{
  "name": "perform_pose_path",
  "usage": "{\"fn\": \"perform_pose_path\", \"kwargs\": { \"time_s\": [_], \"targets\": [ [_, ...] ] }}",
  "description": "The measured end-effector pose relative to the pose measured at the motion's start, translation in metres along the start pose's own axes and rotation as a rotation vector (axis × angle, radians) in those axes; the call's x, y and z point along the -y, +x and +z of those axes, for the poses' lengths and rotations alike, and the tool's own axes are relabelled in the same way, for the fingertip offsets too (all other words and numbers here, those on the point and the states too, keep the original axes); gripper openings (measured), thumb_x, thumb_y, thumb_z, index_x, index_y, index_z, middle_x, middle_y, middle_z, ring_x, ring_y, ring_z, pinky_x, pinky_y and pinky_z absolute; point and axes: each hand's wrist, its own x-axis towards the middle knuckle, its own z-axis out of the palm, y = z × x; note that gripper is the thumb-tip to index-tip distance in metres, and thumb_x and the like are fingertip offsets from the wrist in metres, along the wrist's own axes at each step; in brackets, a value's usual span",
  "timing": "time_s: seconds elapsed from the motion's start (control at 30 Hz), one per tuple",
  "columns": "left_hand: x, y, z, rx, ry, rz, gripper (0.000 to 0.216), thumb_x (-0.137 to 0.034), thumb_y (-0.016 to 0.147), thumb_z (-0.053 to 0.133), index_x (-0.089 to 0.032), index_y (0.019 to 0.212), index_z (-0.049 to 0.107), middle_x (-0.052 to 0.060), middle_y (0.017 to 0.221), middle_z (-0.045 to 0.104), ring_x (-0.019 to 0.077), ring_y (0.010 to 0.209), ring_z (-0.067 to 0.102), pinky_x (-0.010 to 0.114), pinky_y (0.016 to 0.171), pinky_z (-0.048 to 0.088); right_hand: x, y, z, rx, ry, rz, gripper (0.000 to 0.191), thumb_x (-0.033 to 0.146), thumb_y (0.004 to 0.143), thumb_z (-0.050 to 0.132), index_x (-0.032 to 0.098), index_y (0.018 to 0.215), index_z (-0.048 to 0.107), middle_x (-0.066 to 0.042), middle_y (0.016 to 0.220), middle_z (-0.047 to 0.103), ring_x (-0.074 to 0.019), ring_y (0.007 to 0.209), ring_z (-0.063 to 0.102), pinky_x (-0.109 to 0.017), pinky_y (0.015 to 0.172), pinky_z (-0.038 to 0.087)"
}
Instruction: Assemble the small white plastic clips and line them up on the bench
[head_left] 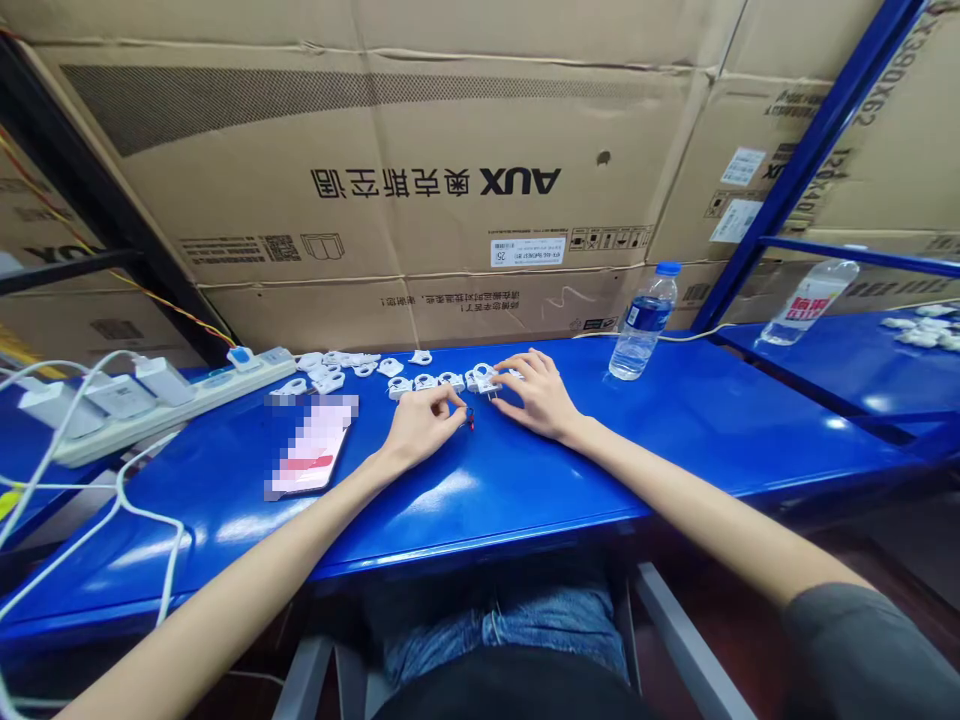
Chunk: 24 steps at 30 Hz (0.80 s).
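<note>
- Left hand (422, 425): thumb and forefinger meeting in a pinch, wrist nearly straight.
- Right hand (545, 397): palm downward, fingers spread and gently bent.
- Left forearm (259, 570), right forearm (682, 495): bare, converging forward.

Sm. dark pc (471, 419) w/ red tip, held nr rowed white looped pcs (426, 381).

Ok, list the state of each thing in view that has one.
Left hand: pinching a small dark-and-red piece
Right hand: curved at the white parts, grip unclear
White parts: some in a row, others loosely heaped
Phone: lying flat
Power strip: adapters plugged in
Blue-capped bottle: upright, capped
Red-labelled bottle: standing
Large carton: print upside down
</note>
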Motion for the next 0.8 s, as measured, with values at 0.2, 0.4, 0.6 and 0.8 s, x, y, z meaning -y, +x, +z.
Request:
{"fn": "perform_pose_path", "kwargs": {
  "time_s": [0.2,0.4,0.6,0.8],
  "targets": [
    [0.007,0.001,-0.001,0.004,0.052,0.035,0.013,-0.028,0.077,0.062,-0.019,0.075,0.073,-0.005,0.051,0.051,0.0125,0.053,0.047,0.027,0.061,0.037,-0.012,0.0,0.006,0.036,-0.022,0.143,0.025,0.037,0.1,0.065,0.023,0.12,0.072,-0.01,0.135,0.07,-0.0315,0.125,0.056,-0.054,0.114,0.037],
    [0.008,-0.001,0.002,0.048,0.043,0.057,0.015,-0.031,0.08,0.064,-0.02,0.075,0.072,-0.006,0.05,0.05,0.0117,0.05,0.044,0.027,0.058,0.035,-0.022,-0.002,0.012,0.113,-0.006,0.23,0.028,0.038,0.1,0.067,0.023,0.122,0.074,-0.01,0.134,0.07,-0.0333,0.125,0.055,-0.053,0.109,0.041],
    [0.009,-0.001,0.002,0.046,0.057,0.059,0.014,-0.031,0.082,0.064,-0.02,0.078,0.072,-0.006,0.051,0.051,0.0117,0.051,0.047,0.027,0.06,0.037,-0.025,-0.002,0.014,0.152,0.003,0.26,0.028,0.04,0.1,0.066,0.024,0.122,0.075,-0.011,0.135,0.069,-0.0333,0.127,0.055,-0.054,0.109,0.042],
    [0.011,0.0,0.002,0.076,0.101,0.064,0.012,-0.028,0.082,0.063,-0.02,0.08,0.072,-0.006,0.052,0.053,0.0121,0.051,0.048,0.026,0.059,0.037,-0.026,-0.002,0.015,0.162,0.012,0.265,0.032,0.041,0.101,0.065,0.024,0.127,0.074,-0.011,0.136,0.069,-0.0339,0.127,0.055,-0.054,0.109,0.043]
  ]
}}
